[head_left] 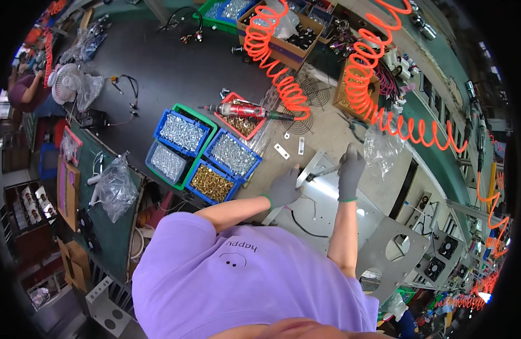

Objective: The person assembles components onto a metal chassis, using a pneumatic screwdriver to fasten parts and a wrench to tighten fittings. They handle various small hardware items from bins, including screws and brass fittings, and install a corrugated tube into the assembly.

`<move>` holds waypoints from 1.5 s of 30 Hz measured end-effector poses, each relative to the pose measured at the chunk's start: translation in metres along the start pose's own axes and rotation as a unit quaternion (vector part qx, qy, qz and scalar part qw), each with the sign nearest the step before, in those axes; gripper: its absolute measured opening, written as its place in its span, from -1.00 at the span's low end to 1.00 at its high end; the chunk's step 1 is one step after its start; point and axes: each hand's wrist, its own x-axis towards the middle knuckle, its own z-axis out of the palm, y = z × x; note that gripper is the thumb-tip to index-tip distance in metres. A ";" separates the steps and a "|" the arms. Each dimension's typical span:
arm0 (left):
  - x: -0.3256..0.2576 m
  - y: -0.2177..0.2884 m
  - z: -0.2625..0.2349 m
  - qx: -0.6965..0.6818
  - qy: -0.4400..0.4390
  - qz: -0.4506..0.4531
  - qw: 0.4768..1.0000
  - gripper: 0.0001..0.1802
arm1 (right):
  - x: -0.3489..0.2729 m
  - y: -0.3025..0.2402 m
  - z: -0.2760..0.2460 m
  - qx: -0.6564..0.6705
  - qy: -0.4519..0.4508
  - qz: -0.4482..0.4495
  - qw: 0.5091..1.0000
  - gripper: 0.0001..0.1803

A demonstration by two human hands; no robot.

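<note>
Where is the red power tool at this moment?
In the head view, the red power tool lies above and left of the middle, across the orange-red tray of small brass-coloured parts, beyond the left hand.

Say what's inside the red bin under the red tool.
Small brass-coloured parts show in the red bin. The red tool lies across it; what's directly beneath the tool, or below the top layer, can't be seen.

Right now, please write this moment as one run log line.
left hand: at metal panel; right hand: holding thin dark rod; red power tool: lying untouched; metal plates: lying loose
</note>
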 end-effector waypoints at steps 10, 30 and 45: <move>0.156 -0.075 -0.229 0.048 0.430 0.045 0.900 -0.65 | 0.020 0.010 -0.070 -0.082 0.084 -0.121 0.986 -0.60; 0.303 -0.117 -0.190 0.315 0.328 -0.075 0.888 -0.48 | 0.067 0.109 -0.016 -0.441 -0.052 -0.090 0.891 -0.64; 0.288 -0.090 -0.195 0.283 0.257 -0.064 0.922 -0.50 | -0.078 0.091 0.004 -0.278 -0.109 -0.079 0.951 -0.76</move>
